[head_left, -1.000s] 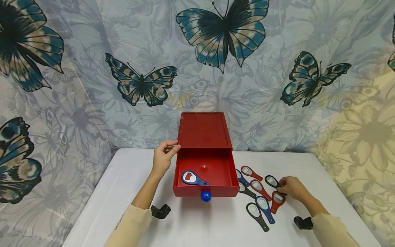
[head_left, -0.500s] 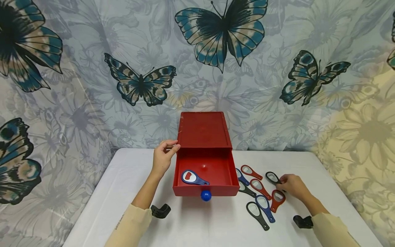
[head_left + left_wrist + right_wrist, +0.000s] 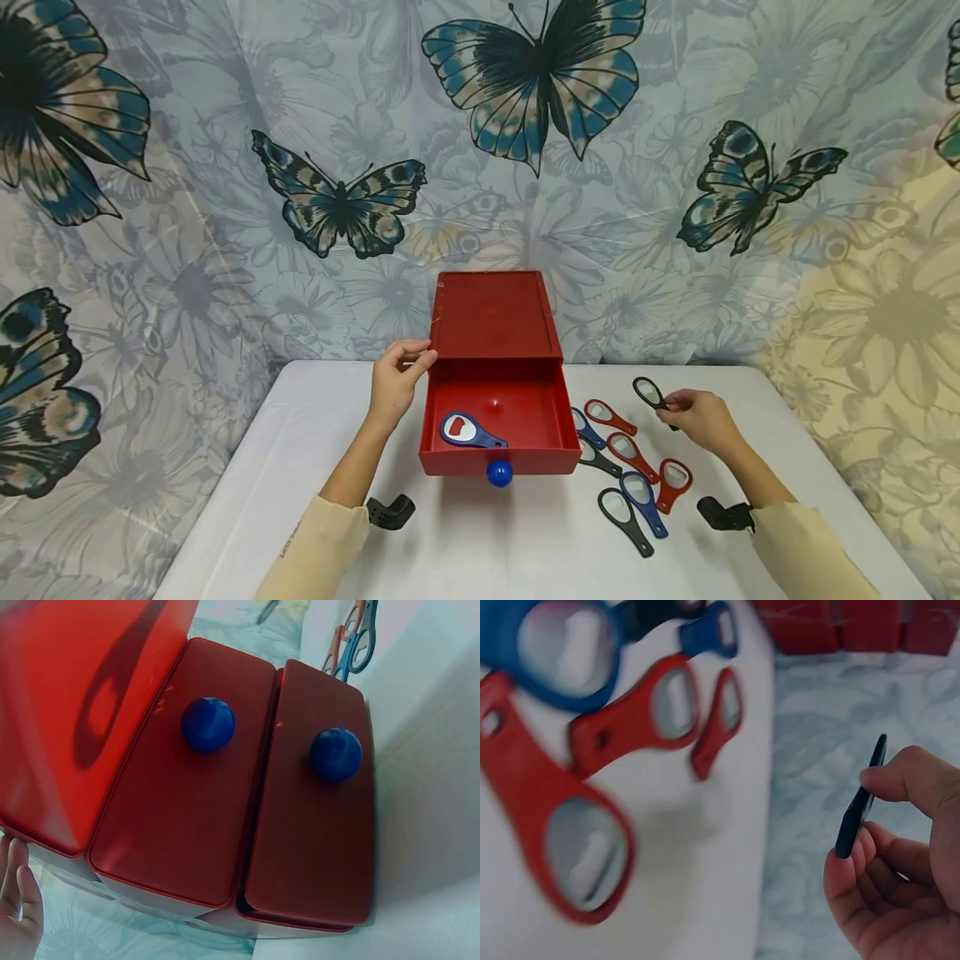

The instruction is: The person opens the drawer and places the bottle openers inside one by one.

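Note:
My right hand [image 3: 705,419] pinches a black bottle opener [image 3: 649,393] by its handle, raised to the right of a red drawer cabinet [image 3: 495,317]. In the right wrist view, thumb and fingers hold this opener [image 3: 853,821] edge-on. My left hand [image 3: 395,385] rests its fingertips at the cabinet's left side, with the fingers fairly straight in the left wrist view. The top drawer [image 3: 525,463] is pulled out. Inside it lies a blue bottle opener [image 3: 461,428]. Several red, blue and black openers lie on the table, including a red opener [image 3: 675,481].
A blue knob [image 3: 499,473] sticks out from the open drawer's front. Lower drawers with blue knobs [image 3: 336,754] are closed in the left wrist view. A white cloth covers the table [image 3: 315,433]; a butterfly-print curtain [image 3: 480,225] hangs behind it.
My right hand has lifted the black bottle opener off the table, moving it up and slightly left, away from the other openers. My left hand has stayed at the cabinet's side.

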{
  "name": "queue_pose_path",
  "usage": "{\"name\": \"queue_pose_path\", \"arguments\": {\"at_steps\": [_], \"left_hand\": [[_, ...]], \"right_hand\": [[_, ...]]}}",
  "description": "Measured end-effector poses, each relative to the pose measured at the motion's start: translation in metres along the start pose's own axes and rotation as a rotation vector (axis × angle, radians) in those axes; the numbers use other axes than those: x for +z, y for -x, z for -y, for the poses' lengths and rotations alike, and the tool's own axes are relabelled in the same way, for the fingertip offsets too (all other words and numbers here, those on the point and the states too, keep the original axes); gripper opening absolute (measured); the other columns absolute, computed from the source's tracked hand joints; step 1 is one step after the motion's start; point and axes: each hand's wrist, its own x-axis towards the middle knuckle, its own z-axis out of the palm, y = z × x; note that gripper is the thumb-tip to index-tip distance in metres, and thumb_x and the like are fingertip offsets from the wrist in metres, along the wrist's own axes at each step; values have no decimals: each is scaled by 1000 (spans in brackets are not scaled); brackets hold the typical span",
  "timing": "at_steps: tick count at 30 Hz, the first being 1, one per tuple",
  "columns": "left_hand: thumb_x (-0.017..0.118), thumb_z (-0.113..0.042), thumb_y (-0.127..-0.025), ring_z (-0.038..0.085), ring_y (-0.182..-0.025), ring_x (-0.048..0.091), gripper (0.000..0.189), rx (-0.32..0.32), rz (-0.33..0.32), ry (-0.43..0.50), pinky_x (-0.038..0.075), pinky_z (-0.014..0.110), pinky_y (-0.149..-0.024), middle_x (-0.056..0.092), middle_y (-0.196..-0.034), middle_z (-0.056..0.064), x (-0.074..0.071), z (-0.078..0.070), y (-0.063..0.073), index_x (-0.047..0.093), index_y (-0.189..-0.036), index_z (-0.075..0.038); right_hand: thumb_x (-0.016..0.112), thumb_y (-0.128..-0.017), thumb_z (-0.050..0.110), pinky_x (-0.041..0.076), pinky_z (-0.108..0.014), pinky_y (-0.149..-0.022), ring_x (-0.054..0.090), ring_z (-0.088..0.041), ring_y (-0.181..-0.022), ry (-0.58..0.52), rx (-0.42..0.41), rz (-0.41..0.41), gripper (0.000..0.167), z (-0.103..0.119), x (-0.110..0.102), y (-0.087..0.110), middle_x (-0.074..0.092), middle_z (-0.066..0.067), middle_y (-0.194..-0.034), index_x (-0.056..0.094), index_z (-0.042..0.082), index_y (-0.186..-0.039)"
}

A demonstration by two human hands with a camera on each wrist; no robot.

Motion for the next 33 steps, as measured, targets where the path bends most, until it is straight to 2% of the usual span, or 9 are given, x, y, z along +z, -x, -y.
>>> {"name": "queue_pose_path", "arguments": {"at_steps": [3,6,17,26,33], "left_hand": [[72,-11,-88,-2,-83,59,26,1,-5,10,48,13,-72,64,-113,19,0,13,-3,70,-109,3],[73,-12,-87,-1,-83,59,27,6,-2,13,49,13,-72,64,-114,20,0,16,-4,70,-110,3],[73,-14,-88,1,-84,60,25,31,-3,10,49,14,-72,65,-110,18,0,18,-4,71,-107,2],[72,-14,-88,0,-83,61,25,28,-1,8,50,14,-72,65,-110,18,0,18,-5,71,-107,3],[72,-11,-88,1,-83,60,25,18,3,24,49,13,-72,64,-112,21,0,17,-5,70,-107,4]], "right_hand": [[73,-83,14,47,-24,-56,61,-13,-70,-19,-18,-20,31,13,-4,-1,71,-16,-82,67,-12,-99],[73,-83,12,49,-21,-57,62,-12,-71,-39,-46,-42,30,27,-8,-1,71,-16,-83,67,-12,-100],[74,-84,11,50,-17,-57,62,-10,-72,-71,-155,-105,27,78,-29,-3,71,-18,-84,68,-10,-101],[74,-84,14,49,-16,-59,59,-3,-70,-79,-198,-112,27,121,-41,0,71,-14,-83,68,-6,-102],[75,-83,12,49,-14,-62,59,-5,-71,-114,-239,-92,25,155,-46,4,70,-13,-84,69,-4,-103]]}}
